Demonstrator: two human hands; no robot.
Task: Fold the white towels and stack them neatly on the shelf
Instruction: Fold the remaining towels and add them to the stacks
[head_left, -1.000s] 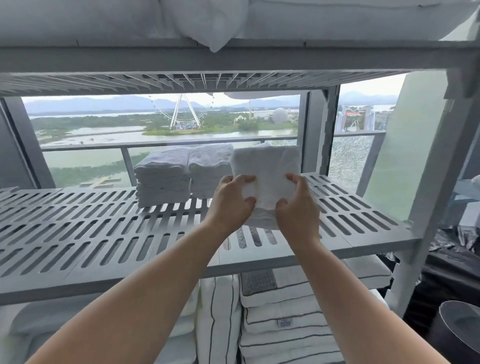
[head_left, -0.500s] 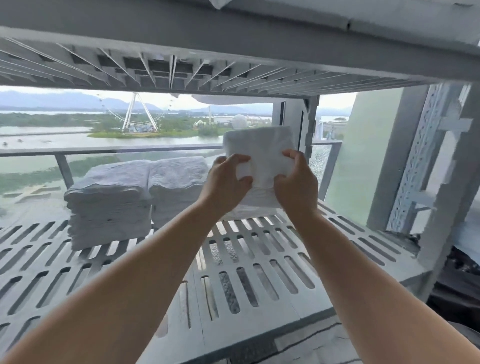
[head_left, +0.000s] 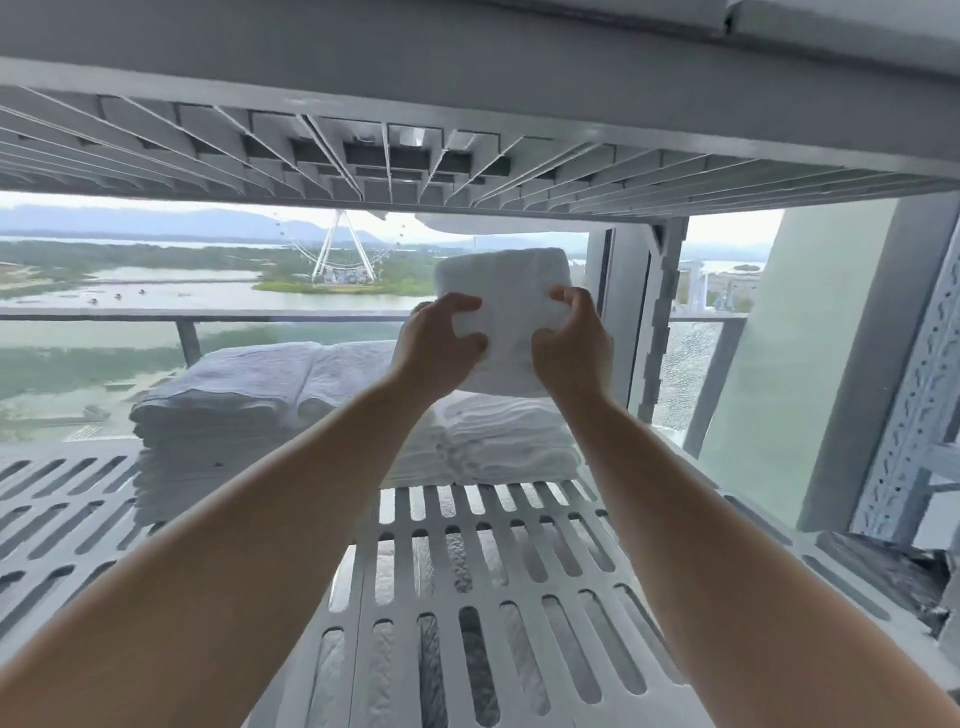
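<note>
Three stacks of folded towels (head_left: 223, 415) sit on a slotted grey shelf (head_left: 363, 597) before a window (head_left: 156, 291) overlooking water. The left hand (head_left: 441, 348) and right hand (head_left: 571, 353) grip a folded white towel (head_left: 498, 280) above the rightmost stack, its long side roughly upright and its broad face toward the person.

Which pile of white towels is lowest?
The right-hand pile of folded white towels, just below the folded white towel gripped by the left hand and right hand. The left pile and middle pile stand taller.
</note>
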